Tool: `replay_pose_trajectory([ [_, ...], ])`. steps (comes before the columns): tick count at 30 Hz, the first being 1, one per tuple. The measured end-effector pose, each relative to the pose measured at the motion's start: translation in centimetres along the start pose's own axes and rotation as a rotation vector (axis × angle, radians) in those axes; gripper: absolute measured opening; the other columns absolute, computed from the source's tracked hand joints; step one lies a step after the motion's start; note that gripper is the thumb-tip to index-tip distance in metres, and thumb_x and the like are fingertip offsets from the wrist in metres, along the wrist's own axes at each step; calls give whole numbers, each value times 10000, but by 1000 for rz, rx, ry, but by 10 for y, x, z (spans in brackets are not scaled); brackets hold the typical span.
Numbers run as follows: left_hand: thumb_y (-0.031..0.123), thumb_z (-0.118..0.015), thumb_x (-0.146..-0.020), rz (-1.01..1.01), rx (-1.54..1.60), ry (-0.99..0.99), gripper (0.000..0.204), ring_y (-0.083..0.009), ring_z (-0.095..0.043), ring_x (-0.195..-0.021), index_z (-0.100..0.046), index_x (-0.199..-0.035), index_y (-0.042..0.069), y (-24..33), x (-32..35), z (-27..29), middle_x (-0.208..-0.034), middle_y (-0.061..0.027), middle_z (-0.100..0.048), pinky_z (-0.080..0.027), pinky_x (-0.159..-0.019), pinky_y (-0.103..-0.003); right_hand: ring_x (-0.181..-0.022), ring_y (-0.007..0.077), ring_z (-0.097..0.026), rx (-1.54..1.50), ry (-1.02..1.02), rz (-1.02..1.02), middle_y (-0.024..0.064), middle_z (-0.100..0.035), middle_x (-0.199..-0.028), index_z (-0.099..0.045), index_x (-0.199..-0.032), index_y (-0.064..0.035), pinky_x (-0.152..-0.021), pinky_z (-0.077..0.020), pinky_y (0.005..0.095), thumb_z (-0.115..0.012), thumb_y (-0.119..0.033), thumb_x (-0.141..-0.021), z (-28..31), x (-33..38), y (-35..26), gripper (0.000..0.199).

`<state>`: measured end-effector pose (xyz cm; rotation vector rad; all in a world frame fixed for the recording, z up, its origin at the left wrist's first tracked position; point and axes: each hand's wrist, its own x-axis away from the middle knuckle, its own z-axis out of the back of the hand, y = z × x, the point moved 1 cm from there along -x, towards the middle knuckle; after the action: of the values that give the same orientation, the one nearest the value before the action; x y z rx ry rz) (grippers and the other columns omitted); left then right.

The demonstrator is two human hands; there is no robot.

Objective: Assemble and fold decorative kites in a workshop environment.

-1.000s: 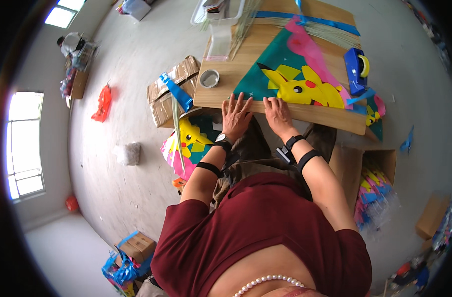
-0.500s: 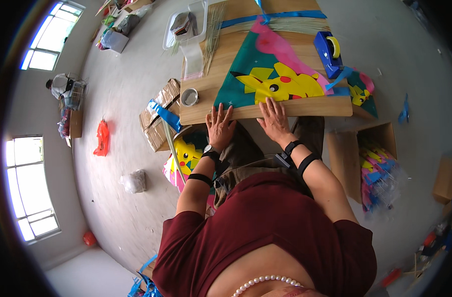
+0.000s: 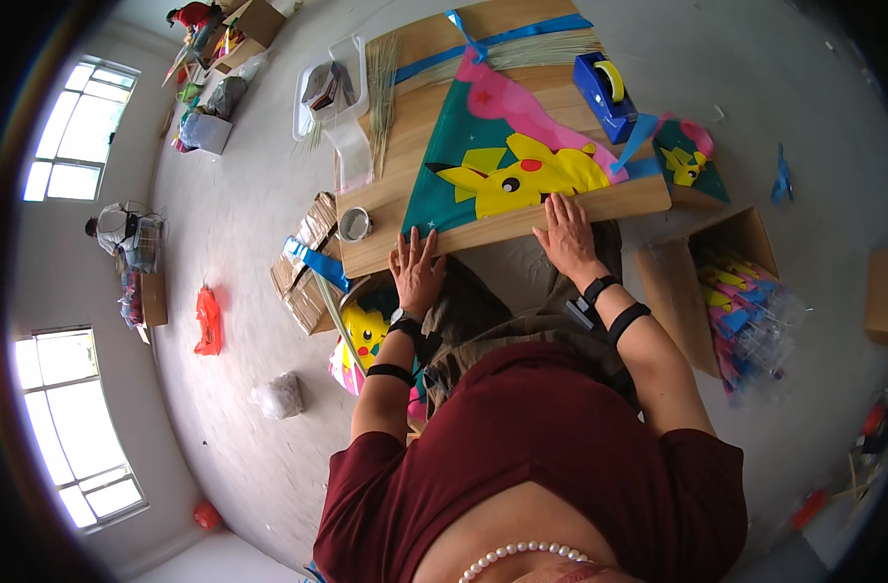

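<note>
Two open hands are pressing flat on the near edge of a wooden board (image 3: 405, 175). On it a big teal kite sheet (image 3: 493, 165) with a yellow cartoon animal is lying spread out. Left hand (image 3: 418, 272) is resting by its near left corner, right hand (image 3: 566, 231) on its near edge. Thin sticks (image 3: 381, 83) and a blue tape holder (image 3: 604, 92) are waiting at the far side, so taping seems not done yet.

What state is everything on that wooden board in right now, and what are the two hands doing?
Left hand: flat, fingers spread, on the board's near edge.
Right hand: flat, pressing the kite's lower edge.
Kite: spread flat on the wooden board.
Tape dispenser: upright, roll loaded, untouched.
Small tin: open, standing by the corner.
Cardboard box: open, full of packed kites.
</note>
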<state>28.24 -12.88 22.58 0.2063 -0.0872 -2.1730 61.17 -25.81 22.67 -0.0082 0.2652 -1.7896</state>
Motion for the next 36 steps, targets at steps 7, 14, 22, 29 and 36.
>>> replay_pose_trajectory([
  [7, 414, -673, -1019, 13, -40, -27, 690, -401, -233, -1635, -426, -1658, 338, -1, 0, 2, -1756, -118, -326, -185, -1280, -627, -1539, 336, -390, 2, 44, 10, 188, -435, -1653, -435, -1590, 21, -1276, -288, 543, -582, -452, -1071, 1, 7, -2, 717],
  [14, 399, -652, -1028, -28, -47, -23, 670, -323, -287, -1626, -434, -1654, 299, -18, 2, 5, -1754, -146, -322, -220, -1276, -606, -1553, 298, -381, 27, -3, 11, 152, -427, -1668, -436, -1603, -18, -1276, -282, 548, -581, -441, -1074, 0, 6, 2, 692],
  [22, 425, -585, -1062, 30, 18, -51, 731, -309, -283, -1627, -361, -1667, 80, -40, 5, 5, -1750, -161, -321, -218, -1300, -535, -1553, 297, -381, 7, 10, 31, 152, -429, -1665, -435, -1605, -22, -1296, -242, 564, -587, -433, -1073, -1, 6, 5, 689],
  [29, 445, -607, -1063, -27, -80, -80, 748, -326, -196, -1656, -386, -1638, 20, 31, -30, 11, -1760, -183, -281, -162, -1305, -568, -1556, 349, -366, -24, 16, 0, 181, -433, -1653, -424, -1610, -12, -1302, -198, 611, -621, -401, -1053, -4, 7, 6, 708],
  [36, 389, -526, -1111, -474, 552, -209, 695, -350, -279, -1625, -329, -1672, 30, 189, -100, -23, -1721, -188, -359, -196, -1307, -515, -1568, 393, -333, -16, -44, -49, 240, -394, -1656, -444, -1604, -39, -1301, -171, 636, -608, -377, -1030, -1, 6, 9, 687],
])
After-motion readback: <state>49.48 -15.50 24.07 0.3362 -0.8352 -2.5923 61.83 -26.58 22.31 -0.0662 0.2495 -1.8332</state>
